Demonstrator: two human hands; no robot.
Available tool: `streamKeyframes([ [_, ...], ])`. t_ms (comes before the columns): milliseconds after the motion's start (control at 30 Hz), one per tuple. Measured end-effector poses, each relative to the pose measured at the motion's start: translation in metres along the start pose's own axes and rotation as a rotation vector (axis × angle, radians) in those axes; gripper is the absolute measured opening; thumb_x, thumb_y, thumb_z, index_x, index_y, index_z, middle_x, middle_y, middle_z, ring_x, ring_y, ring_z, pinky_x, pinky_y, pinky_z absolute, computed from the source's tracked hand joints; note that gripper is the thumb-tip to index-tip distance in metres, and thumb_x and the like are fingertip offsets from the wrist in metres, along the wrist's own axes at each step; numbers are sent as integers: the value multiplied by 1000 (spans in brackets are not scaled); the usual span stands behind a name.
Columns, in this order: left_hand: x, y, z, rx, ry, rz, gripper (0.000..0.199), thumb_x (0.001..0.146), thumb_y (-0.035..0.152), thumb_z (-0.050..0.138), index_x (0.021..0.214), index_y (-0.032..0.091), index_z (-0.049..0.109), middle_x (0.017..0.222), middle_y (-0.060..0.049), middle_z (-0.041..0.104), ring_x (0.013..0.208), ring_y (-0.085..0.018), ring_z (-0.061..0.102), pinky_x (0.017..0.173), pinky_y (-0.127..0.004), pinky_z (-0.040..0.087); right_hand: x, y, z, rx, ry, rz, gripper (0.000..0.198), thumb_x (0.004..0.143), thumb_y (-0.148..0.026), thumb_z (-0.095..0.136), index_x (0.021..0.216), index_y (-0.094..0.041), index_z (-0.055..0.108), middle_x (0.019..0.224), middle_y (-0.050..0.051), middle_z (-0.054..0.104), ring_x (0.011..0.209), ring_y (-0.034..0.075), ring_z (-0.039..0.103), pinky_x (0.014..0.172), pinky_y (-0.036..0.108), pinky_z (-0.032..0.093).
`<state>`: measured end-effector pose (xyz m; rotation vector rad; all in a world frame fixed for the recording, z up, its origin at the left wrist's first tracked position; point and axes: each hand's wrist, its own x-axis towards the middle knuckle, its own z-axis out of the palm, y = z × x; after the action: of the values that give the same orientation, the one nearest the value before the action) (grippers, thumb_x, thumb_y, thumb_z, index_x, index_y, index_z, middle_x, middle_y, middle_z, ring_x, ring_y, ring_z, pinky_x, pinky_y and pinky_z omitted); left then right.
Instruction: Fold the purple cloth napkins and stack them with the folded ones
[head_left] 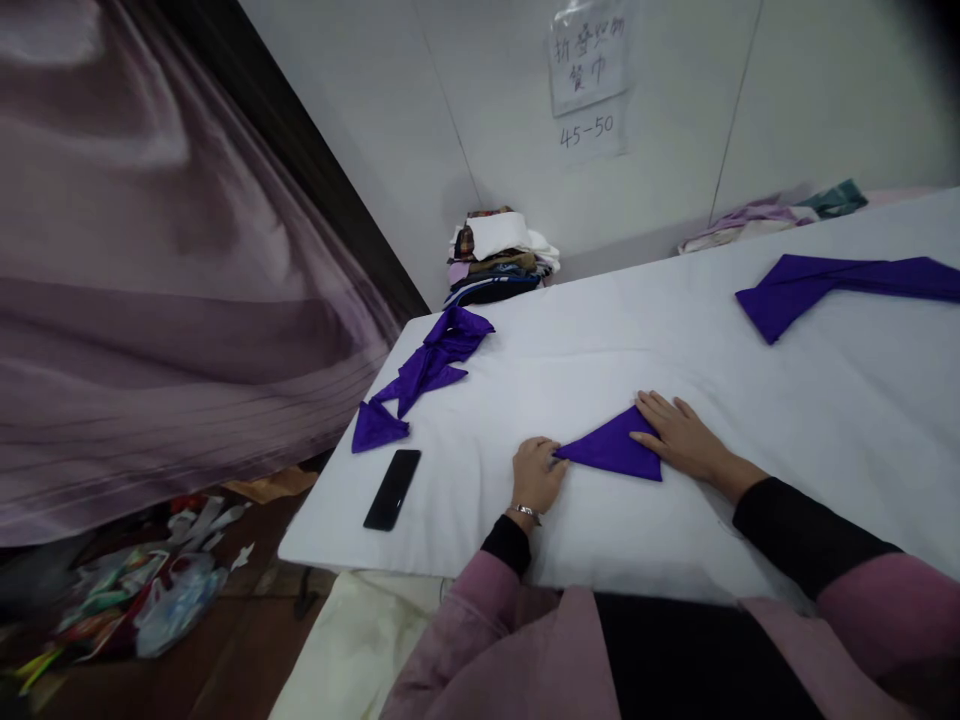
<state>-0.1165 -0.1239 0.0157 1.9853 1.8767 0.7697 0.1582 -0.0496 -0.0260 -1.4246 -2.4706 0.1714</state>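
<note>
As purple cloth (616, 447) points left lengthwise, left hand (538, 474) pinches tip (571, 452), right hand (684, 438) spread.

We see one purple cloth (613, 449), deep in colour and plain, lying flat on the white-covered table (585, 360), nearer to us than to the far edge. It makes a slim, smooth triangle, apparently folded, though we cannot count its layers. Its sharp tip points left; from there it widens to a slanting right side, which ends in a crisp lower corner we see plainly.
</note>
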Motion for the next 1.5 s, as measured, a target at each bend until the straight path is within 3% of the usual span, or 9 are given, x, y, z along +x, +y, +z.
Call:
streamKeyframes([
  [233,13,-7,5,-199,-29,-8,15,66,12,70,72,21,60,110,-3,60,117,-20,47,102,-42,36,1,-2,-5,38,-29,21,70,88,-61,24,145,-20,22,147,10,30,136,27,21,109,50,17],
  [567,22,-29,-6,-409,-173,139,4,76,18,60,80,20,59,131,-7,51,132,-22,33,109,-46,28,5,-9,-16,67,-73,18,70,88,-63,23,142,-19,30,148,12,26,136,26,19,109,50,15],
  [800,29,-34,-9,-282,-283,232,6,77,22,58,80,23,62,130,-3,53,133,-23,31,108,-49,30,5,-13,-23,101,-74,17,68,88,-63,25,142,-21,29,148,12,26,137,26,18,109,50,15],
  [1067,35,-45,-9,-113,-315,372,15,81,19,50,85,25,64,128,-2,55,131,-24,34,107,-51,31,5,-15,-26,81,-74,23,67,89,-62,27,142,-22,31,148,11,26,136,26,18,109,49,15],
  [1500,18,-23,-10,-4,-274,327,33,76,1,39,93,22,58,128,-3,54,132,-20,32,109,-49,26,2,-7,-15,18,-73,12,65,89,-61,25,142,-23,31,148,9,28,136,26,20,108,50,18],
])
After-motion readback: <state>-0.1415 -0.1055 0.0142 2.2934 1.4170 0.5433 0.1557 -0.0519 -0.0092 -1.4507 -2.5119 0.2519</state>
